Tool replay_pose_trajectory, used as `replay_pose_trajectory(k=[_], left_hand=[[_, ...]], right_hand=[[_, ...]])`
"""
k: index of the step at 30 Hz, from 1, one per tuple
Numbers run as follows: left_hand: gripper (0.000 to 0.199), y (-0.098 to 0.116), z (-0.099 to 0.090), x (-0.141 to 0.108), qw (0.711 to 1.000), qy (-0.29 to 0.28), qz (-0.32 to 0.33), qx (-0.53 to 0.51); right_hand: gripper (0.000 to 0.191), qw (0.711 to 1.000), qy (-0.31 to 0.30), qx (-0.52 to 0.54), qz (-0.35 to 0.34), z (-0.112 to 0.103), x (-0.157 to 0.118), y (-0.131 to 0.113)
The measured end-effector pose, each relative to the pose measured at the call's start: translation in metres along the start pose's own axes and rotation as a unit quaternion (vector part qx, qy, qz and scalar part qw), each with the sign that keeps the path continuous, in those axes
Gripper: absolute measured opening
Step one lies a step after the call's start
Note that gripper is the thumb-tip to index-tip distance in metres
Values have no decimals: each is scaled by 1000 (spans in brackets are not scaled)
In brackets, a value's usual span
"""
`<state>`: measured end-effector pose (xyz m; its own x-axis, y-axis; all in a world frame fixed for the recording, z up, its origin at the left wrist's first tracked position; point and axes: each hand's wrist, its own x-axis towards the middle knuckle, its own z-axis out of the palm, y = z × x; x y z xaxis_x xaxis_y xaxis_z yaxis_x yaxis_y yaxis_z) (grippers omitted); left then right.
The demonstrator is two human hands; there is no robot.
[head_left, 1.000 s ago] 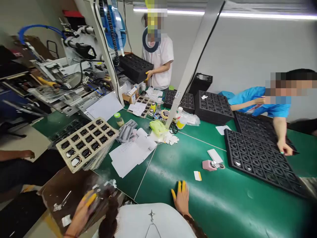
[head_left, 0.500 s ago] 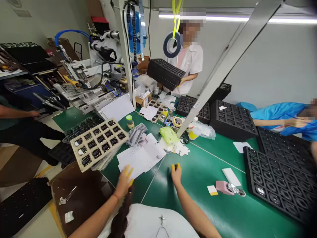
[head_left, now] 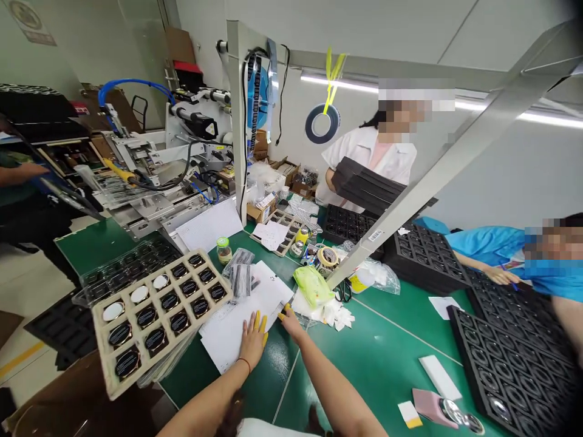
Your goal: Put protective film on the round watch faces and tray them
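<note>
My left hand (head_left: 254,341) lies flat with fingers stretched on the white paper sheets (head_left: 223,347), yellow covers on several fingertips. Beside the right edge of the sheets is my right hand (head_left: 291,323), its fingers curled together. A small dark thing shows at those fingertips, too small to name. Left of the sheets a beige tray (head_left: 150,295) holds round black discs in its pockets; a few have white tops. Clear plastic sleeves with grey strips (head_left: 242,276) rest on the papers' far end.
A green bag (head_left: 313,285), scissors (head_left: 344,292) and tape roll (head_left: 327,257) stand ahead. Black trays (head_left: 505,358), a pink device (head_left: 428,408) and a white box (head_left: 439,376) lie right. A slanted post (head_left: 410,206) crosses the view. Co-workers are across (head_left: 371,152) and at right (head_left: 492,243).
My left hand has come down onto the papers. My right hand has moved left to their edge. The co-worker across has shifted right with the black trays; my view has turned.
</note>
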<state>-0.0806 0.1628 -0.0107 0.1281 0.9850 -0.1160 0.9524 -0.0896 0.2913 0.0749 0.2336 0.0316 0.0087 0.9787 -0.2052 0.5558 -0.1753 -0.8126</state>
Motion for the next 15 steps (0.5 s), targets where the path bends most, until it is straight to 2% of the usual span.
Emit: replay_pose_trajectory(k=[4,7,11,13,15], left_hand=[[57,1,-4,1,1000,-8,17,-22],[58,-6,-8,-3,997,-27,39,-58],[55,-9,-21,-5,992,-15,17,-121],[55,0,-31,-6,985,-12,32,-170],[53,17,-43,-3,969,-30,78,-233]], right_hand=[[34,999,23,-38,-7,-24,-8,17],[38,999,28,-41,-15,-41,-39,37],[42,1000,30,-2,-3,-58,-86,54],[36,996,78,28,34,-77,-100,59],[32,979,172,65,89,-108,-108,64]])
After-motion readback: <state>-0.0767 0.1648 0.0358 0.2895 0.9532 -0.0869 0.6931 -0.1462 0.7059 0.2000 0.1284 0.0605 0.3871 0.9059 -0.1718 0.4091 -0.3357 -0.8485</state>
